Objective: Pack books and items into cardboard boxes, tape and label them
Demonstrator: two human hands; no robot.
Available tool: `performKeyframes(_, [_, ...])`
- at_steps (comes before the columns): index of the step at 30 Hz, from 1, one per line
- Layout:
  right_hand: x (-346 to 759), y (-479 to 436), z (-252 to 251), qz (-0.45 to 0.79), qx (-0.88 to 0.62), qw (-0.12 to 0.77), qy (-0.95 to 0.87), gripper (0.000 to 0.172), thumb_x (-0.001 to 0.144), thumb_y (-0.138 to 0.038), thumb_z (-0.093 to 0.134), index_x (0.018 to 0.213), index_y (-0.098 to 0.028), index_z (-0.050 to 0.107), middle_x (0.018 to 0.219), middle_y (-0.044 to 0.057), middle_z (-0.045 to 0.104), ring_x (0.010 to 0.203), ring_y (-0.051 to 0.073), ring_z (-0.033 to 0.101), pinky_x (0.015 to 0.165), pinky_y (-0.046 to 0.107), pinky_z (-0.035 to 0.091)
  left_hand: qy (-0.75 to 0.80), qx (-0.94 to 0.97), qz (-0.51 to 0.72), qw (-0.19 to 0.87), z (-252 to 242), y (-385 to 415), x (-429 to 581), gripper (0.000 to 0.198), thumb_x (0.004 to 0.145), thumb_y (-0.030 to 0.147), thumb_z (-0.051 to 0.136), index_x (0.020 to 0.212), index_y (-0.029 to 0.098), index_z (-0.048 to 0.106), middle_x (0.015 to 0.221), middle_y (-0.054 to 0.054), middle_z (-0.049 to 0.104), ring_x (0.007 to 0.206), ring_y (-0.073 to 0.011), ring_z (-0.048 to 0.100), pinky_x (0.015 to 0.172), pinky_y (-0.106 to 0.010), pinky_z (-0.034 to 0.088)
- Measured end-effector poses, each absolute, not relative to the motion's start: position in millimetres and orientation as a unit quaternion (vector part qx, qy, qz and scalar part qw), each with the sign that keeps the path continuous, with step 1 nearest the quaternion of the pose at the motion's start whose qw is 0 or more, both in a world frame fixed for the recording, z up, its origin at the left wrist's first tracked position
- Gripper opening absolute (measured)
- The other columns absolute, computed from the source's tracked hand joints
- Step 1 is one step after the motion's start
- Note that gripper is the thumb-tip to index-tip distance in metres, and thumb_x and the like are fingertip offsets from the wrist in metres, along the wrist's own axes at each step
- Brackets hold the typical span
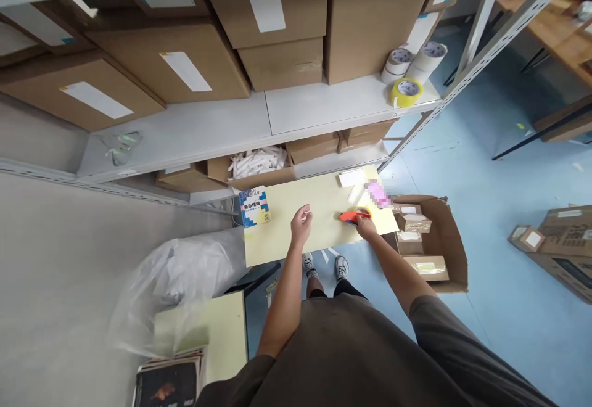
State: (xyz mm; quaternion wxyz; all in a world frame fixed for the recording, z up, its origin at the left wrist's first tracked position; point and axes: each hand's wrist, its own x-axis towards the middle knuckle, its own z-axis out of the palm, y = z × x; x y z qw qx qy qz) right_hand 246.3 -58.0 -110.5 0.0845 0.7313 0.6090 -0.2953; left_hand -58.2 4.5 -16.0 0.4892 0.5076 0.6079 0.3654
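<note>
My right hand [365, 227] is closed on an orange tape dispenser [352, 215] with a yellow tape roll, lying on a pale yellow table [296, 243]. My left hand [301, 222] hovers over the middle of the table, its fingers loosely curled and holding nothing. A blue book [254, 206] lies at the table's left end. White paper slips [351, 177] lie at the far right corner.
An open cardboard box [451, 240] with small taped parcels stands on the blue floor right of the table. Metal shelves behind hold cardboard cartons and tape rolls [407, 91]. A clear plastic bag [185, 283] and a second small table with books are at the lower left.
</note>
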Motion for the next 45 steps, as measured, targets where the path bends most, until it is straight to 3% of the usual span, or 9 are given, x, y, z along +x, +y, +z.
performKeyframes(4, [251, -44, -70, -0.279, 0.725, 0.035, 0.629, 0.044, 0.093, -0.02, 0.068, 0.137, -0.014, 0.068, 0.137, 0.021, 0.074, 0.128, 0.034, 0.068, 0.103, 0.038, 0.053, 0.611, 0.499, 0.393, 0.472, 3, 6, -50, 0.035, 0.1, 0.035, 0.066, 0.13, 0.02, 0.074, 0.132, -0.014, 0.076, 0.124, -0.0255, 0.072, 0.115, -0.044, 0.054])
performKeyframes(13, [219, 0, 47, -0.214, 0.618, -0.277, 0.704, 0.05, 0.102, -0.036, 0.058, 0.148, -0.019, 0.064, 0.146, 0.017, 0.07, 0.139, 0.032, 0.062, 0.117, 0.05, 0.051, 0.581, 0.508, 0.466, 0.433, 79, -3, -75, 0.042, 0.099, 0.036, 0.069, 0.138, 0.022, 0.072, 0.151, -0.015, 0.067, 0.141, -0.0291, 0.063, 0.121, -0.047, 0.049])
performKeyframes(18, [172, 6, 74, -0.26, 0.523, -0.369, 0.723, 0.051, 0.108, -0.044, 0.049, 0.154, -0.025, 0.06, 0.156, 0.013, 0.063, 0.145, 0.031, 0.057, 0.121, 0.053, 0.048, 0.61, 0.51, 0.478, 0.374, 85, -52, -121, 0.045, 0.101, 0.036, 0.068, 0.144, 0.026, 0.07, 0.159, -0.011, 0.062, 0.15, -0.0281, 0.055, 0.126, -0.047, 0.044])
performKeyframes(23, [128, -2, 57, -0.325, 0.476, -0.344, 0.741, 0.057, 0.107, -0.047, 0.049, 0.159, -0.025, 0.056, 0.16, 0.013, 0.06, 0.149, 0.033, 0.055, 0.119, 0.056, 0.051, 0.682, 0.425, 0.49, 0.34, 66, -119, -160, 0.045, 0.1, 0.041, 0.07, 0.143, 0.027, 0.071, 0.155, -0.01, 0.065, 0.147, -0.0277, 0.058, 0.122, -0.047, 0.049])
performKeyframes(33, [-18, -23, 35, -0.38, 0.367, -0.259, 0.808, 0.061, 0.106, -0.047, 0.049, 0.16, -0.02, 0.055, 0.164, 0.014, 0.056, 0.153, 0.032, 0.051, 0.128, 0.053, 0.042, 0.767, 0.266, 0.534, 0.236, 64, -236, -276, 0.048, 0.097, 0.046, 0.074, 0.139, 0.024, 0.073, 0.151, -0.014, 0.067, 0.14, -0.0307, 0.064, 0.115, -0.046, 0.055])
performKeyframes(39, [-126, -36, 37, -0.388, 0.31, -0.237, 0.835, 0.059, 0.104, -0.044, 0.051, 0.158, -0.022, 0.057, 0.161, 0.013, 0.059, 0.152, 0.031, 0.052, 0.128, 0.053, 0.042, 0.773, 0.219, 0.558, 0.206, 55, -274, -352, 0.051, 0.097, 0.053, 0.074, 0.14, 0.025, 0.071, 0.153, -0.015, 0.065, 0.141, -0.0308, 0.063, 0.113, -0.046, 0.055])
performKeyframes(45, [-233, -46, 25, -0.374, 0.296, -0.185, 0.859, 0.057, 0.104, -0.04, 0.05, 0.158, -0.021, 0.057, 0.164, 0.013, 0.056, 0.155, 0.03, 0.05, 0.129, 0.051, 0.041, 0.775, 0.158, 0.577, 0.202, 12, -286, -447, 0.052, 0.096, 0.053, 0.074, 0.139, 0.025, 0.071, 0.15, -0.016, 0.066, 0.137, -0.0305, 0.065, 0.113, -0.048, 0.055])
